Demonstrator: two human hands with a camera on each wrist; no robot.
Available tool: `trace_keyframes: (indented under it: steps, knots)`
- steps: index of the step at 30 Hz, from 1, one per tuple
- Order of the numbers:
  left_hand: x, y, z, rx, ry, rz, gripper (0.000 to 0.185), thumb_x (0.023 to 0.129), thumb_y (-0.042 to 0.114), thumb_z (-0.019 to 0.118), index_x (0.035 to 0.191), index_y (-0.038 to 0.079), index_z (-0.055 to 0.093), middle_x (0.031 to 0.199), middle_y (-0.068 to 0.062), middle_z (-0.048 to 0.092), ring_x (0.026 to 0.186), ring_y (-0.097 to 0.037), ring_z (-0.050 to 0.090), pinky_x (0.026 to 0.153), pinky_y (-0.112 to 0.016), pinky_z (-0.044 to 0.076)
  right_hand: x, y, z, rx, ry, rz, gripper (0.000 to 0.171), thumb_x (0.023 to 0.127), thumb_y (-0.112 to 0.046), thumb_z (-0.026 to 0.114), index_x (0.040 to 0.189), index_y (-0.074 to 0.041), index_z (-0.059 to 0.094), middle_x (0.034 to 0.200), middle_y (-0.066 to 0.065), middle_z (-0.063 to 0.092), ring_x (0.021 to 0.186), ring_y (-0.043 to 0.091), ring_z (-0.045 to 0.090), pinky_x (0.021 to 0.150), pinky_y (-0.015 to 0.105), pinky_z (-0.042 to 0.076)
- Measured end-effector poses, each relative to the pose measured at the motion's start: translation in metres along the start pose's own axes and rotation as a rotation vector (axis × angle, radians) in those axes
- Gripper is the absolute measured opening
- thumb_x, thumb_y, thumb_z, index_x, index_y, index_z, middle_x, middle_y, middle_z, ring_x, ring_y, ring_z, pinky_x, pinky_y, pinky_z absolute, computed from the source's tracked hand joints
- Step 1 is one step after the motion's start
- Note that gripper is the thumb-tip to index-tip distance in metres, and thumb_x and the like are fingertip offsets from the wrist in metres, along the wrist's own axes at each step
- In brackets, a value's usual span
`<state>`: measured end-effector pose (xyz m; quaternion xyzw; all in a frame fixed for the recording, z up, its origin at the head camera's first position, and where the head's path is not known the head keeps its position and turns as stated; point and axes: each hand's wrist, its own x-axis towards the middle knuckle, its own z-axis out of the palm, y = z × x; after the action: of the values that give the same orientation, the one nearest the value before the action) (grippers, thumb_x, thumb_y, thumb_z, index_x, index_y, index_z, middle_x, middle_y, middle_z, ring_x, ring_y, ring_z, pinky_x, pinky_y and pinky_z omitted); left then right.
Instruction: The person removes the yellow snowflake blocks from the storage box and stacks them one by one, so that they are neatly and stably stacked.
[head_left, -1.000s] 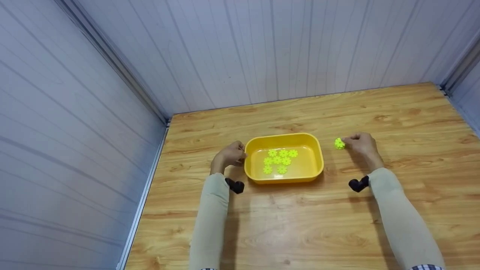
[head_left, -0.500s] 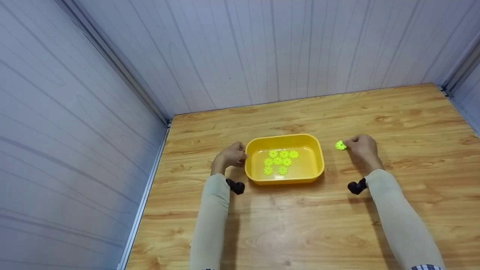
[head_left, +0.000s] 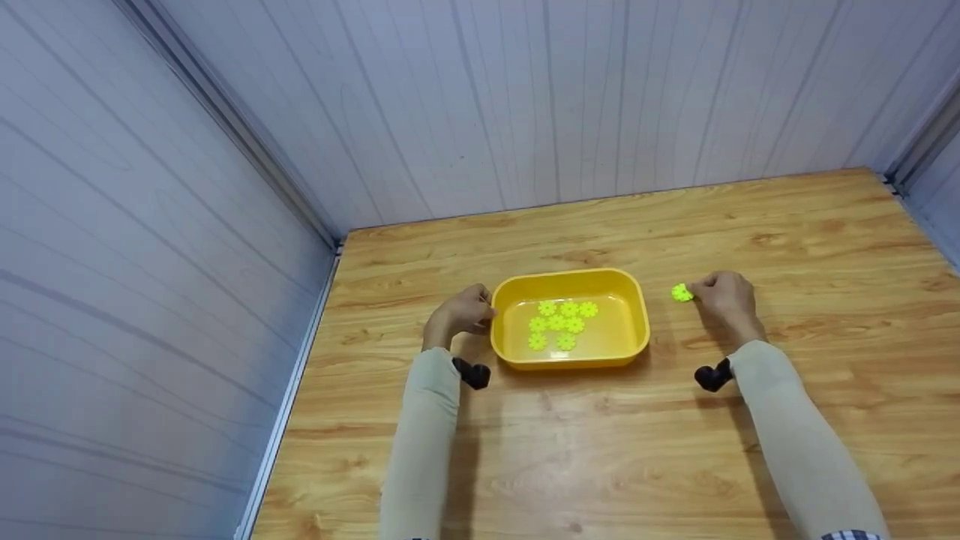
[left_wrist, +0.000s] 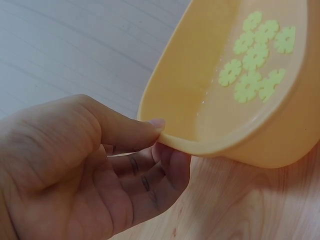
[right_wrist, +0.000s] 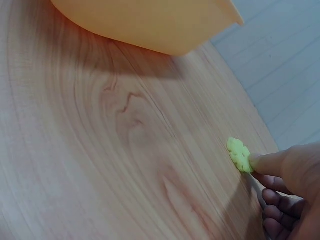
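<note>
A yellow plastic tub (head_left: 639, 330) stands on the wooden table (head_left: 570, 442), with several flat green flower-shaped pieces (head_left: 560, 323) lying in it. My left hand (head_left: 486, 312) pinches the tub's left rim. In the left wrist view the left hand (left_wrist: 162, 134) has its thumb on top of the rim and its fingers beneath, and the tub (left_wrist: 200, 95) and the pieces (left_wrist: 255, 55) show beyond it. To the right of the tub, my right hand (head_left: 694, 292) pinches one more green piece (head_left: 681, 292) by its edge, just above the table. The right wrist view shows that piece (right_wrist: 238, 153) at the tips of the right hand (right_wrist: 256, 163).
Pale panelled walls close in the table at the back and on the left (head_left: 187, 262). A metal strip (head_left: 292, 397) runs along the table's left edge. In the right wrist view the tub's underside (right_wrist: 150, 25) lies at the upper left. Black wrist mounts (head_left: 471, 372) sit by both sleeves.
The right hand with the green piece has dipped very slightly toward the table. The left hand and the tub have stayed put.
</note>
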<state>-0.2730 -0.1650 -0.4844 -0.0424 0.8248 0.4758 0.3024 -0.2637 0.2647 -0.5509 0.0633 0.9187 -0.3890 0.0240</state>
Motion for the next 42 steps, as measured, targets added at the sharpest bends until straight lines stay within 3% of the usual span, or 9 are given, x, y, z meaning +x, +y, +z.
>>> trace_keyframes:
  steps: [10, 26, 33, 42]
  knots:
    - [0.003, 0.000, 0.001, -0.038, -0.010, -0.009, 0.019, 0.089, 0.004, 0.052, 0.104, 0.004, 0.039, 0.090, -0.008, 0.044, 0.077, -0.019, 0.047, 0.068, -0.032, 0.048, 0.003, 0.002, 0.002, -0.054, 0.054, -0.028, 0.032, 0.090, -0.028, 0.058, 0.088, 0.002, 0.067, 0.090, 0.019, 0.065, 0.068, 0.021, 0.053, 0.063, 0.032, 0.043]
    - [0.001, 0.003, 0.000, -0.023, -0.010, -0.008, 0.019, 0.088, 0.003, 0.052, 0.103, 0.004, 0.039, 0.090, -0.008, 0.043, 0.078, -0.019, 0.047, 0.069, -0.032, 0.048, 0.001, 0.000, 0.002, -0.035, 0.076, -0.058, 0.031, 0.090, -0.027, 0.059, 0.082, 0.002, 0.067, 0.084, 0.017, 0.066, 0.067, 0.023, 0.055, 0.067, 0.039, 0.045]
    - [0.002, 0.000, 0.001, -0.017, -0.004, -0.004, 0.018, 0.089, 0.003, 0.052, 0.103, 0.004, 0.040, 0.090, -0.008, 0.043, 0.078, -0.019, 0.047, 0.069, -0.032, 0.050, 0.000, -0.001, -0.001, -0.009, 0.060, -0.031, 0.038, 0.093, -0.032, 0.052, 0.080, 0.001, 0.065, 0.065, 0.008, 0.059, 0.055, 0.017, 0.046, 0.056, 0.029, 0.039]
    - [0.001, 0.001, 0.002, -0.015, -0.011, -0.005, 0.015, 0.091, 0.004, 0.050, 0.098, 0.006, 0.037, 0.090, -0.008, 0.042, 0.077, -0.019, 0.047, 0.068, -0.032, 0.049, 0.001, -0.021, -0.014, 0.074, -0.003, -0.014, 0.054, 0.094, -0.047, 0.039, 0.102, 0.001, 0.062, 0.099, 0.019, 0.061, 0.061, 0.017, 0.049, 0.055, 0.032, 0.040]
